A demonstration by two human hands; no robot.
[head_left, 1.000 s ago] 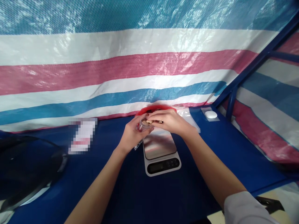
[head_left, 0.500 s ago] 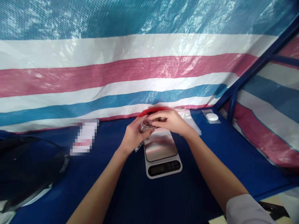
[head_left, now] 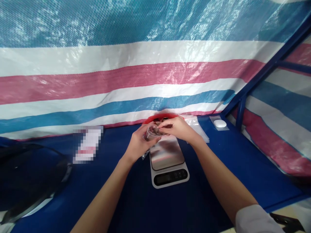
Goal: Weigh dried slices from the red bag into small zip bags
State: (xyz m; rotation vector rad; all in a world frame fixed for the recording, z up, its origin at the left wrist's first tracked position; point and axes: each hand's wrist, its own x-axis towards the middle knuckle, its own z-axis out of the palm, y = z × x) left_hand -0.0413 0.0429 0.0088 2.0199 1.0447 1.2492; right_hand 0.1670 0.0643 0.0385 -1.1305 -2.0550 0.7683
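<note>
My left hand (head_left: 139,142) is wrapped round a small clear plastic cup (head_left: 152,130), held above the far end of a kitchen scale (head_left: 167,153). At the cup's rim, my right hand (head_left: 175,128) has its thumb and fingertips pinched together; whatever is between them is too small to make out. Behind both hands lies a red basin (head_left: 164,115), partly hidden by them, with dark and brownish contents. The scale has a shiny metal plate and a dark display panel facing me.
Clear plastic bags (head_left: 198,127) lie right of the basin. A white rounded object (head_left: 220,123) rests on a small clear bag farther right. On the left are a blurred-out paper (head_left: 88,145) and a large black object (head_left: 34,178). Striped sheeting (head_left: 136,77) closes off the back.
My right fingers have come from over the basin side down to the cup's rim, closer to its opening. My left hand still holds the cup, and the view has tilted slightly upward.
</note>
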